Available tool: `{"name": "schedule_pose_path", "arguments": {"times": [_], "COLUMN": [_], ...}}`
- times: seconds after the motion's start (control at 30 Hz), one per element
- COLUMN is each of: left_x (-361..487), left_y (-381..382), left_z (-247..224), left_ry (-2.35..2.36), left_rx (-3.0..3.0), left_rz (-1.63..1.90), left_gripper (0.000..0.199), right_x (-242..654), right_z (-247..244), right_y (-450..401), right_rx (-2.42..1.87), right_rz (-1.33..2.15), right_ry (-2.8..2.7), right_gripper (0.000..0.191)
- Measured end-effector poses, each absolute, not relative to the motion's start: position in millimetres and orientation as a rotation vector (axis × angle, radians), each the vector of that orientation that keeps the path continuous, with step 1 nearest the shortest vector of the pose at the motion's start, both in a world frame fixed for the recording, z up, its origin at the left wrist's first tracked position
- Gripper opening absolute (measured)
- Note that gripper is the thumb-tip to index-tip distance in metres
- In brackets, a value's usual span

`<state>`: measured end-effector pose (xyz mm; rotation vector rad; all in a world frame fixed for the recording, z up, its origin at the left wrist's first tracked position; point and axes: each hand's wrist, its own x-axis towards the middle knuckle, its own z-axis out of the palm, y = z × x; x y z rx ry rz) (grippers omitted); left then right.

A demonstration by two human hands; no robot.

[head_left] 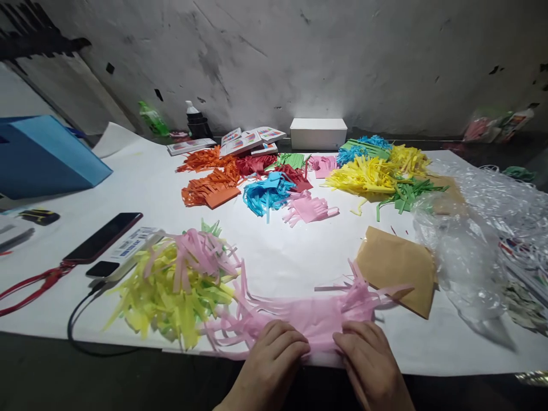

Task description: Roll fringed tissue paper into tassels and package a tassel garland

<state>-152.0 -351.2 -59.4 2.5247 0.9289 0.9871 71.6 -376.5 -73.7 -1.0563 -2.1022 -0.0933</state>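
Observation:
A sheet of pink tissue paper (pixel 314 317) with fringed strips at both ends lies across the front edge of the white-covered table. My left hand (pixel 274 357) grips its near edge, fingers curled over the paper. To the right, my right hand (pixel 368 354) pinches the same near edge, with the thumb hidden beneath. Left of the sheet is a heap of yellow fringed tissue paper (pixel 171 291), topped by pink fringed tissue (pixel 199 254) and touched by the sheet's loose left strips. The right-hand fringe reaches toward a brown envelope (pixel 396 268).
Several colored fringed bundles lie at the back, including orange (pixel 214 185), blue (pixel 269 191) and yellow (pixel 368 177). A white box (pixel 318 134) stands by the wall. A phone (pixel 105 237) and a cabled white device (pixel 126 251) are at left, clear plastic wrap (pixel 471 257) at right.

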Motion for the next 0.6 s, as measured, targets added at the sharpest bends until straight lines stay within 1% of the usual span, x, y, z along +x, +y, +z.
{"name": "schedule_pose_path", "arguments": {"times": [0.07,0.13,0.3,0.37,0.43,0.5,0.53,0.6], "left_x": [-153,-151,-140,-136,-134,-133,-133,-133], "left_y": [-351,-346,-324,-317,-313,-311,-311,-312], "left_z": [-59,-59,-59,-59,-60,-60,-60,-59], "left_ry": [1.039,1.215,1.636,1.711,1.738,1.741,1.738,1.721], "left_rx": [2.524,2.527,2.504,2.512,2.518,2.509,2.500,2.485], "left_rz": [0.970,0.920,0.669,0.565,0.483,0.446,0.455,0.562], "left_gripper": [0.020,0.023,0.024,0.026,0.026,0.024,0.023,0.016], "right_x": [72,68,49,46,47,49,51,54], "right_z": [-72,-70,-73,-73,-71,-68,-66,-66], "right_y": [-374,-368,-341,-334,-332,-335,-337,-342], "right_rx": [-1.157,-1.246,-1.509,-1.600,-1.656,-1.610,-1.522,-1.289], "right_rz": [-0.017,-0.016,-0.058,-0.120,-0.244,-0.355,-0.371,-0.290], "right_ry": [-2.030,-1.918,-1.877,-1.898,-1.881,-1.856,-1.878,-1.980], "right_gripper": [0.018,0.015,0.030,0.031,0.026,0.020,0.020,0.022]}}
